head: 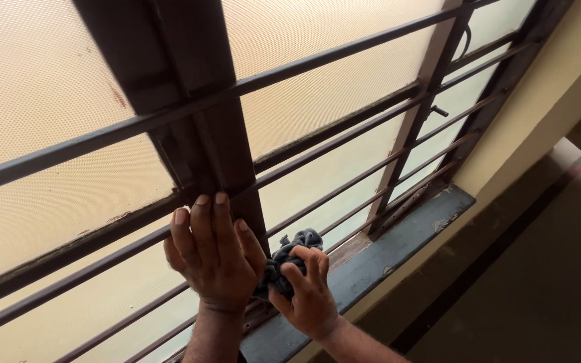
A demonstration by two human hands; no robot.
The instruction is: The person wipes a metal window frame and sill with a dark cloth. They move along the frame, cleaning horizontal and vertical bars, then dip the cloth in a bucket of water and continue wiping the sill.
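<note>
Hidden: window (68, 87) panes frosted, view beyond unreadable; forearms cut off | left hand (213, 259) fingers together, flat against brown frame upright (200, 101) behind grille bars (344, 54) | right hand (307, 292) fingers pinching bunched dark cloth (294, 252) above grey sill (398, 249)

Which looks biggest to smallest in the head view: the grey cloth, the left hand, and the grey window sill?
1. Window sill
2. Left hand, though it is closer to the camera, which may inflate it
3. Grey cloth, bunched and partly hidden
</note>
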